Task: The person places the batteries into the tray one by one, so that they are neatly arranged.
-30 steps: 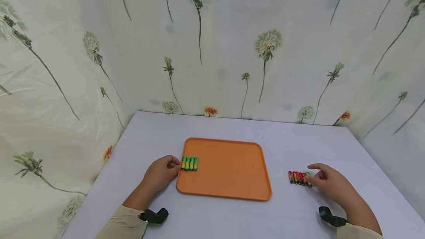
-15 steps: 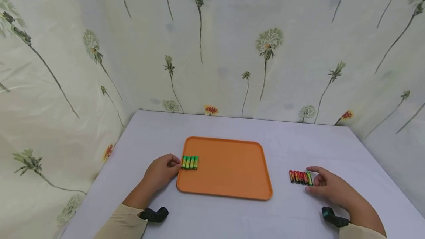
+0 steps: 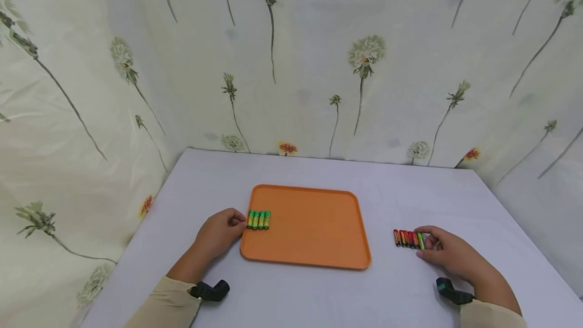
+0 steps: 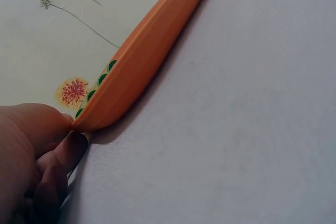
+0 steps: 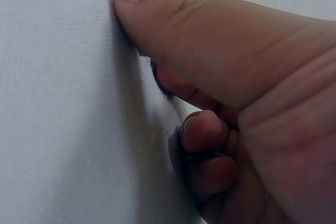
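Press the green battery (image 3: 421,241) squarely at both ends, lightly, lest the red batteries (image 3: 406,239) beside it on the desk (image 3: 319,295) skew. Right hand (image 3: 448,252): thumb and forefinger pinch its ends. Left hand (image 3: 220,232): nearly closed, pinching the rim of the orange tray (image 3: 314,232); four green batteries (image 3: 261,220) lie inside, near it.

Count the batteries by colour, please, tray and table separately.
Green batteries on the orange tray: 4
Red batteries on the table: 5, as best I can see
Green battery on the table, at the right hand: 1
Total: 10
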{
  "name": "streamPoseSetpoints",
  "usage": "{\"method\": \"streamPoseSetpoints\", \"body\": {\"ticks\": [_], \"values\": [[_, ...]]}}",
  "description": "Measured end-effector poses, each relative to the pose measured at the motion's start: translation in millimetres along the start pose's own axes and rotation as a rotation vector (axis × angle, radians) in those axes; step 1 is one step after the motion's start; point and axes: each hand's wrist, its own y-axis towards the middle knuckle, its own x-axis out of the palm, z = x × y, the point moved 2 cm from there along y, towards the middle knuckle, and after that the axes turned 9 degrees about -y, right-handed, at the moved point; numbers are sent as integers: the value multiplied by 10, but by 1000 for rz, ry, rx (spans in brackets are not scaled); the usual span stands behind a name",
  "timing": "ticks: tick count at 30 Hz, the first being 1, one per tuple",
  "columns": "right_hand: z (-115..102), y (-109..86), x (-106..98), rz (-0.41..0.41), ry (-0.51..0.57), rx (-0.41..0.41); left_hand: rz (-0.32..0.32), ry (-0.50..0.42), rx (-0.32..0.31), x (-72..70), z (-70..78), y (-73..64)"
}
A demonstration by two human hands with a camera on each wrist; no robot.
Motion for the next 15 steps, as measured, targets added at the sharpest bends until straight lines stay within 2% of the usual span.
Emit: {"method": "streamPoseSetpoints", "body": {"ticks": [15], "values": [[25,-3,2,8,13,-1,-5,-6,-12,9,-20,12]]}}
